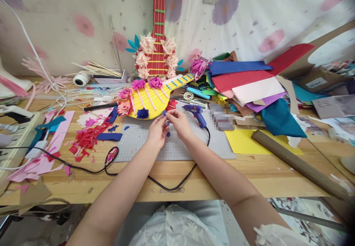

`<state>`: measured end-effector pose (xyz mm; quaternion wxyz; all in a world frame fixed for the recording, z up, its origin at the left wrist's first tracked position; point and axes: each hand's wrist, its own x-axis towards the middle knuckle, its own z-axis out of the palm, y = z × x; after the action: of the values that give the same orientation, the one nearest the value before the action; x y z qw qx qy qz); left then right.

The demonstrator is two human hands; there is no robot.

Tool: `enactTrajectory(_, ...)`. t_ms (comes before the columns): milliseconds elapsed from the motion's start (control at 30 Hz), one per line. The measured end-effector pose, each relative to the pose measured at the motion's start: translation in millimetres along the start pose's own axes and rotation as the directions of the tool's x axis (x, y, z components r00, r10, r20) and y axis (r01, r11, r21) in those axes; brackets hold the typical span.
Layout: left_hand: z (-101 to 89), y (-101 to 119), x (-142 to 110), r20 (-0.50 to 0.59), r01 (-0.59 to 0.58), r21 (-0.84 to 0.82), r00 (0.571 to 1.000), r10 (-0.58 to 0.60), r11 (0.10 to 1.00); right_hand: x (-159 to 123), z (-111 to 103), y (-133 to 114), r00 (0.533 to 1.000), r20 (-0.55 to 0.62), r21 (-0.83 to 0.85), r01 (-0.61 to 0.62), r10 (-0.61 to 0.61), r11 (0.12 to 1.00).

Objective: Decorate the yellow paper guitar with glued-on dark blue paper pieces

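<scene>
L hand [158,132] + R hand [179,123] — grip pinched on blue paper [164,113] — nr glue gun [197,113].

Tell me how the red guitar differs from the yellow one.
The red guitar stands upright, while the yellow guitar slants, its neck toward the picture's right. The red guitar has pale peach flowers; the yellow guitar has pink flowers and a dark blue flower. The red guitar's neck bars are green; the yellow guitar's are blue. Both carry strings.
</scene>
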<state>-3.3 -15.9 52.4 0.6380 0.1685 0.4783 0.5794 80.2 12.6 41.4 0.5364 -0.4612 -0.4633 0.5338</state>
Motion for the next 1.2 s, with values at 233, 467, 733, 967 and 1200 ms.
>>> enactTrajectory(233,-41.6,30,10,0.339,-0.581,0.809,0.586,0.736,0.090,19,-6,-3,0.996,0.074,-0.375,0.074,-0.050,0.924)
enactTrajectory(467,-62.2,63,36,0.542,-0.485,0.827,0.548,0.637,-0.286,19,13,-13,0.977,0.211,-0.690,0.171,-0.030,0.703)
enactTrajectory(733,-76.5,81,54,0.562,-0.558,0.800,0.567,0.603,-0.220,20,37,-20,0.972,0.219,-0.802,0.126,0.090,0.584)
enactTrajectory(967,-81.5,90,66,0.588,-0.616,0.769,0.577,0.567,-0.171,16,52,-21,0.971,0.147,-0.790,0.002,0.187,0.613)
enactTrajectory(1200,-82.5,94,68,0.588,-0.621,0.768,0.586,0.558,-0.158,14,63,-15,0.978,0.055,-0.765,-0.089,0.202,0.638)
